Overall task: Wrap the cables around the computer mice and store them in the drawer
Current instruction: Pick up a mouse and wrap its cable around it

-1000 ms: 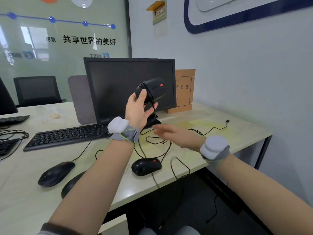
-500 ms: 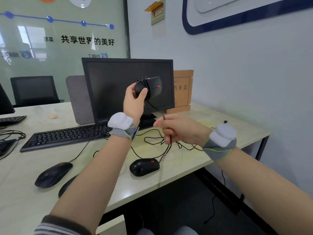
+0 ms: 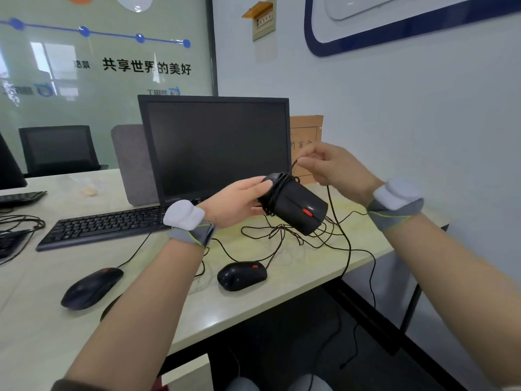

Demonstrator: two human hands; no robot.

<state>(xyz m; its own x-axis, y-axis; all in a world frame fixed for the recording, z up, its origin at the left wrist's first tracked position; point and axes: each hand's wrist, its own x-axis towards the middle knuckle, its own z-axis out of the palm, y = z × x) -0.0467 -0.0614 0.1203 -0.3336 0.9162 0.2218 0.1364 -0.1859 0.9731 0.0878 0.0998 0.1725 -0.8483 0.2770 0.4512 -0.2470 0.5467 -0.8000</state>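
Observation:
My left hand point(image 3: 239, 201) grips the rear of a black mouse point(image 3: 298, 207) with a red wheel, held above the desk with several cable turns around its back half. My right hand point(image 3: 335, 165) pinches that mouse's cable point(image 3: 331, 204) just above and right of it; the rest of the cable hangs down over the desk edge. A second black mouse point(image 3: 242, 275) lies on the desk below, and a third point(image 3: 91, 287) lies at the left. Part of another dark mouse point(image 3: 108, 307) shows beside my left forearm. No drawer is in view.
A monitor point(image 3: 214, 148) stands behind the hands, with a keyboard point(image 3: 104, 227) to its left. Loose cable tangles point(image 3: 284, 232) lie on the desk point(image 3: 253, 306) under the held mouse. A brown cardboard box point(image 3: 306, 134) leans against the wall. More cables point(image 3: 19, 221) lie at the far left.
My left hand has lowered the mouse and tilted it so its wheel end points right. My right hand rose from desk level with the cable, up past the mouse's right side.

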